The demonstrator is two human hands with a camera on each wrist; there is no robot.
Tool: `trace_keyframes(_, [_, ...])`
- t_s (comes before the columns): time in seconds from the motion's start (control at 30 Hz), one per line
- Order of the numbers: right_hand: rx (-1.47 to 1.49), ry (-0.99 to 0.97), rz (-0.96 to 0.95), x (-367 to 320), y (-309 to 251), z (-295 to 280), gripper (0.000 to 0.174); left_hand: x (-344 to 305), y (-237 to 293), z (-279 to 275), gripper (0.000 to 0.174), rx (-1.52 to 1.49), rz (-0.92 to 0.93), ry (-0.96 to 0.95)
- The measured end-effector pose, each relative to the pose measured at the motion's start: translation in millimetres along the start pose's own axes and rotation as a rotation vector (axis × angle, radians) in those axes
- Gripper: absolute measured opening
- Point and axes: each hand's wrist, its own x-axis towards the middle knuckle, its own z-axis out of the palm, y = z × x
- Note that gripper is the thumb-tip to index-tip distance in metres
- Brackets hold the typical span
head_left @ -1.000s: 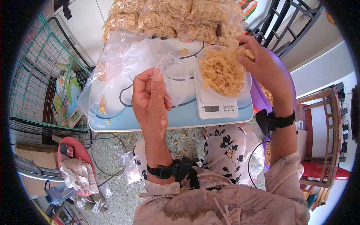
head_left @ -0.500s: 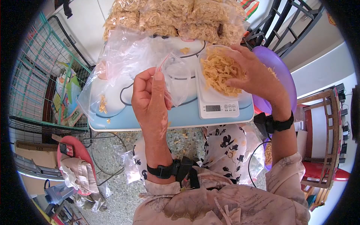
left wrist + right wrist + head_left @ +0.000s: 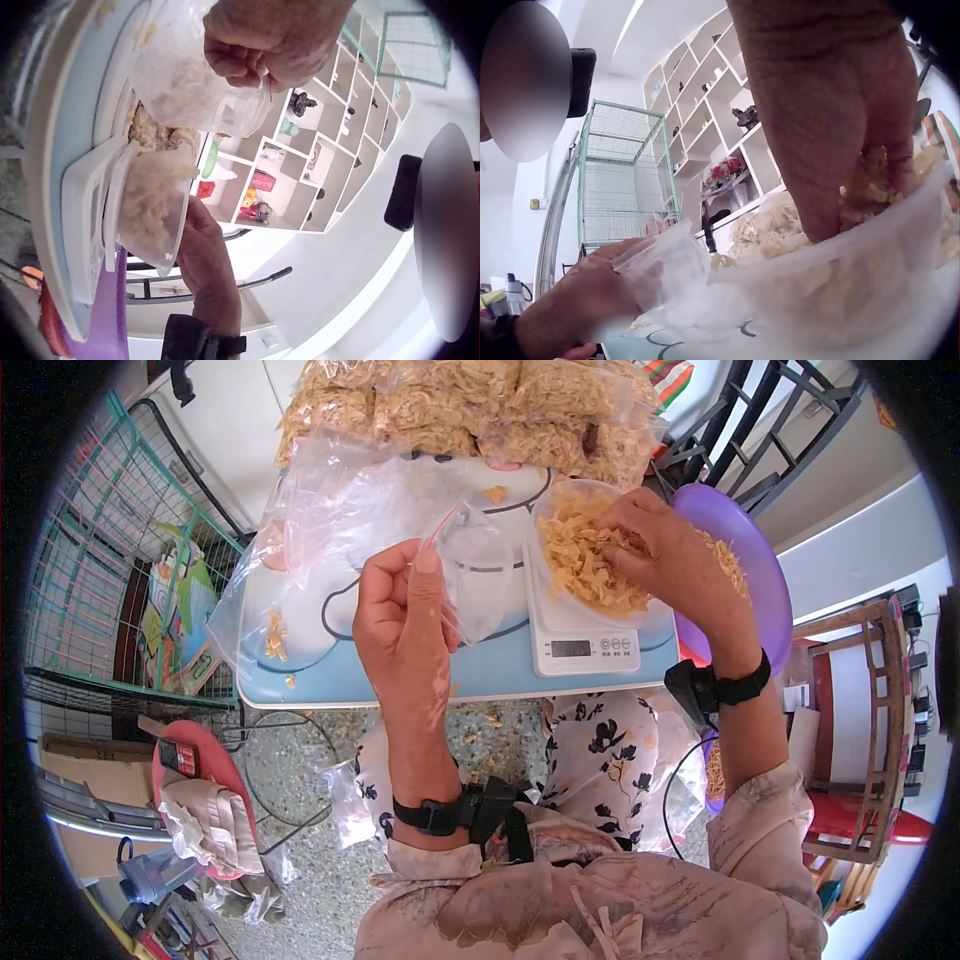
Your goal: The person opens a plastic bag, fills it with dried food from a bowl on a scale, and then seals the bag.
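Note:
My left hand point(image 3: 400, 605) pinches the edge of a clear zip bag point(image 3: 482, 585) with a red seal line, holding it above the table. A white kitchen scale point(image 3: 590, 655) carries a translucent plastic bowl point(image 3: 817, 300) heaped with pale yellow dried strips point(image 3: 572, 550). Over the bowl's right side, my right hand point(image 3: 672, 555) dips its fingers into the heap. In the right wrist view its thumb and fingers curl round some strips, the fingertips partly hidden behind the bowl's rim.
Filled bags point(image 3: 430, 405) of strips are stacked at the table's back. Empty clear bags point(image 3: 340, 510) lie on the left. A purple basin point(image 3: 765, 580) with more strips stands right of the scale. Loose strips point(image 3: 275, 635) lie on the table point(image 3: 380, 688); a wire cage point(image 3: 130, 560) stands left.
My right hand carried strips from the basin side to above the bowl, opened over it, then came down with fingers curled into the heap. The left hand stays with the bag.

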Motion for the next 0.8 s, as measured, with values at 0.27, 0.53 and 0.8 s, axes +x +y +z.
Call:
trace_keyframes(0.27, [0.130,0.250,0.025,-0.6,-8.6,-25.8,0.017,-0.8,3.1,-0.8,0.018,0.003,-0.016,-0.009])
trace_keyframes(0.53, [0.876,0.335,0.332,2.4,11.9,-26.7,0.023,-0.4,-0.3,-0.6,0.018,-0.014,-0.004,-0.008])
trace_keyframes(0.8, [1.321,0.345,0.353,9.4,10.9,-17.7,0.022,0.0,-3.5,-2.5,0.020,-0.006,-0.016,-0.033])
